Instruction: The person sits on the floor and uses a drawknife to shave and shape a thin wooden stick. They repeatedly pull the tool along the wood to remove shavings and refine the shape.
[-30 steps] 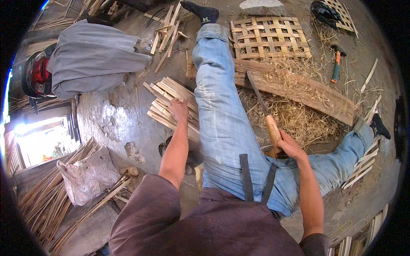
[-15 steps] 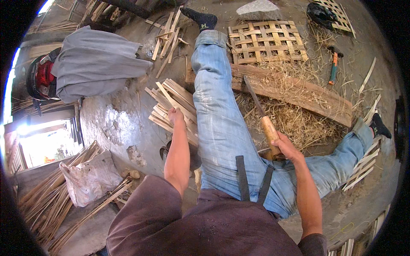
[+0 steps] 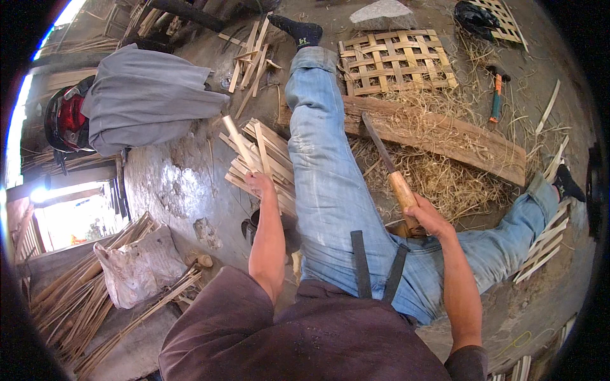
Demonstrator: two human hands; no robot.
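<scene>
My left hand is closed on a pale bamboo strip, raised at an angle over a pile of split strips beside my left leg. A second strip rises from the same fingers; I cannot tell whether it is gripped too. My right hand, by my right thigh, is wrapped round the wooden handle of a long knife. Its narrow dark blade points up and to the left, toward a wooden plank. The handle's lower end is partly hidden by the hand.
Curly shavings lie around the plank. Beyond it are a woven bamboo panel, a stone and a hammer. A cloth-covered motorbike stands left. Lower left, a whitish sack rests on long strips.
My left hand has shifted slightly lower, and the pale strip now stands out above the pile, tilted left. My right hand and the knife have hardly moved.
</scene>
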